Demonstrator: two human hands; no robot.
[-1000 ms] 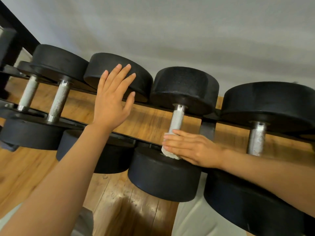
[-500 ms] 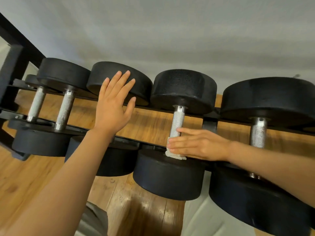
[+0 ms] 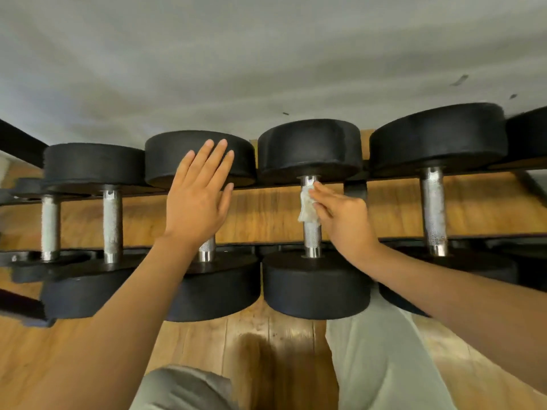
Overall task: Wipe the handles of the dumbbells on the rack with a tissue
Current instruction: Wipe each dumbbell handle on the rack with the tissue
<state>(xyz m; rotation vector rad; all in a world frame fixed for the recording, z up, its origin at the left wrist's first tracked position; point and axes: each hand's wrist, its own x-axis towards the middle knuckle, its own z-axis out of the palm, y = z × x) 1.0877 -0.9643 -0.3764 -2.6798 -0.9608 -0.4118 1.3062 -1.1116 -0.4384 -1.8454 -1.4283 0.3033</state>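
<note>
Tissue (image 3: 307, 206) sits bunched against the upper half of a knurled steel handle (image 3: 311, 232), on the dumbbell second from the right among those I can see whole, and my right hand (image 3: 344, 221) presses it there with fingers nearly straight, fingertips laid on the paper rather than curled round the bar. That handle runs near to far, from the black head (image 3: 315, 284) close to me up to the far head (image 3: 309, 149) by the wall, so I judge the wiping stroke has to travel along that line, back down toward me over the bare lower stretch of metal. My right hand is the one on the work; my left hand (image 3: 198, 199) is spread flat with fingers straight, held over the next dumbbell to the left, its fingertips overlapping that dumbbell's far head (image 3: 165, 158), though I cannot tell whether it actually touches. The handle (image 3: 432, 208) to the right lies just beside my right wrist, the easier reach once this one is done; two more handles stand further left. Dumbbells rest across the black rack (image 3: 355, 189), with wooden floor (image 3: 266, 214) showing beneath; nothing here serves as a container.
</note>
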